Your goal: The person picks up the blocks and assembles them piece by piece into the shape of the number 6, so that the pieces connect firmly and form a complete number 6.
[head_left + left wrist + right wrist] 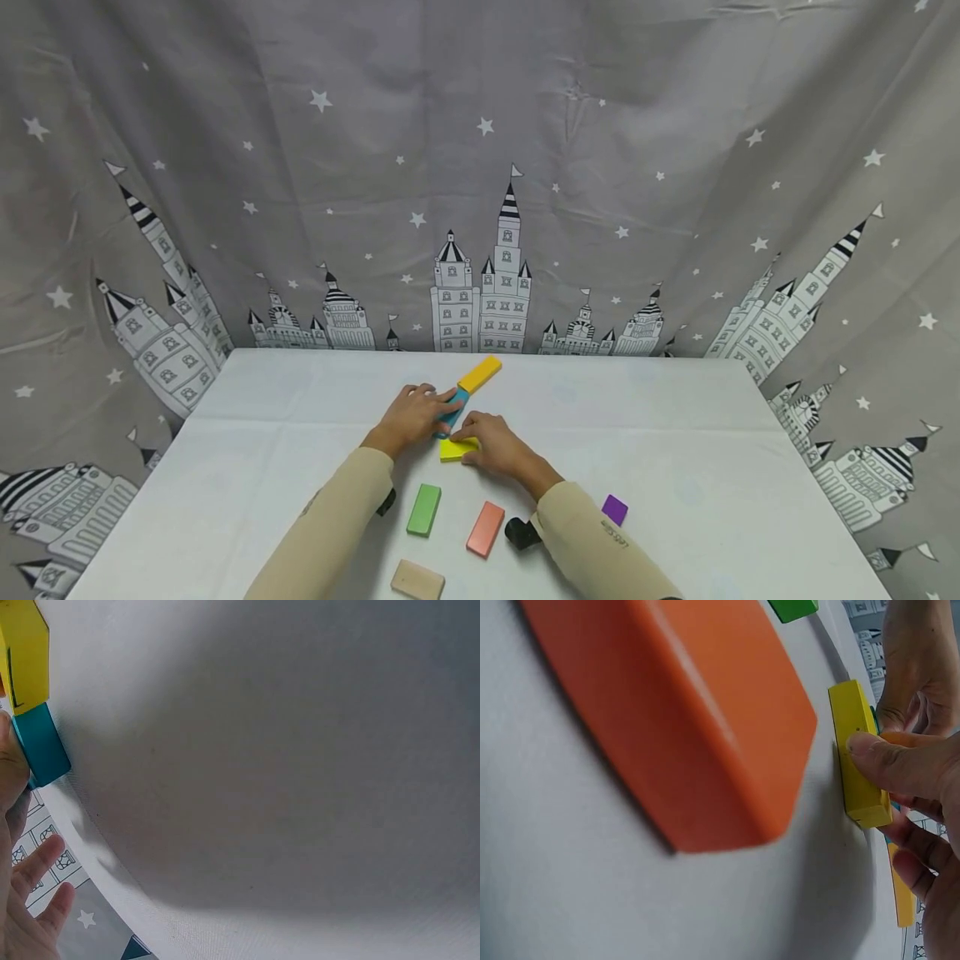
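Observation:
My left hand (pixel 414 418) holds a blue block (pixel 461 395) by its sides, thumb near one end and fingers across it. At the far end of that block lies an amber-yellow block (pixel 480 374), the two forming a slanting line. Just nearer to me, my right hand (pixel 497 447) pinches a bright yellow block (pixel 452 451) between thumb and fingers. In the left wrist view the yellow block (pixel 27 656) appears against the end of the blue one (pixel 43 746). The right wrist view shows my thumb on the yellow block's face (pixel 853 776).
Closer to me on the white table (pixel 697 483) lie a green block (pixel 424 510), an orange block (pixel 486 529) and a tan block (pixel 417 580). A purple block (pixel 616 508) sits right, partly behind my right sleeve. A grey castle-print curtain (pixel 600 167) hangs behind the table.

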A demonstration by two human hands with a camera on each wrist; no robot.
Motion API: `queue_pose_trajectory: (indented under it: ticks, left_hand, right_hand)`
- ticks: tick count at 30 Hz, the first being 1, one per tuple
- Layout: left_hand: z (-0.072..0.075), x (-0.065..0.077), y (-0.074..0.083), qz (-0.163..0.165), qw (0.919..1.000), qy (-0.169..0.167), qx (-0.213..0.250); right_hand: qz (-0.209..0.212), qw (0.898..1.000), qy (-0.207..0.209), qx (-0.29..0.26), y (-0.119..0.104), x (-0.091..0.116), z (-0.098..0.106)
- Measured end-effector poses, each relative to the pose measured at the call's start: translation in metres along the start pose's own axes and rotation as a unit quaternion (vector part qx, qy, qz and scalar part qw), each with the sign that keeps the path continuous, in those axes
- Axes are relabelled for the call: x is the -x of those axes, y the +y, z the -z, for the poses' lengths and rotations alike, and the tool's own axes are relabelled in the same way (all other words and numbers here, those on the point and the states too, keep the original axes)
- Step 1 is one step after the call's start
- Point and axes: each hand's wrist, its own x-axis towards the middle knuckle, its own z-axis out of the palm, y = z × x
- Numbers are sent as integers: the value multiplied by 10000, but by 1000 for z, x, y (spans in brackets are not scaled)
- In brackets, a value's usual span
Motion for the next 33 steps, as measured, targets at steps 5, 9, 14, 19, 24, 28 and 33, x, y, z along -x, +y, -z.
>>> queue_pose_trajectory:
  ticks: [5,9,14,19,24,28,33]
  left_hand:
    - [-1,-1,-1,34,10000,38,-29]
    - [-1,-1,-1,38,10000,54,-3]
    - [0,-1,0,81,10000,-21,9]
    - [0,1,-1,39,10000,5,-8]
    - [0,3,-1,-15,10000,61,-49]
    - [1,1,-1,-52,10000,54,-42]
    - [1,0,0,-43,10000,35,-31]
  right_hand:
    - [-27,9998,163,146,-1,-1,-3]
    - [-144,9996,212,104,-2,-2,-4]
    - [-261,9993,278,35,-5,-2,-7]
    - [-331,9990,283,89,-9,-2,-10]
    - [-324,9987,324,210,-12,-2,-11]
    - [-350,9985,371,190,-12,-1,-10]
    - [-384,9984,398,114,-11,-1,-9]
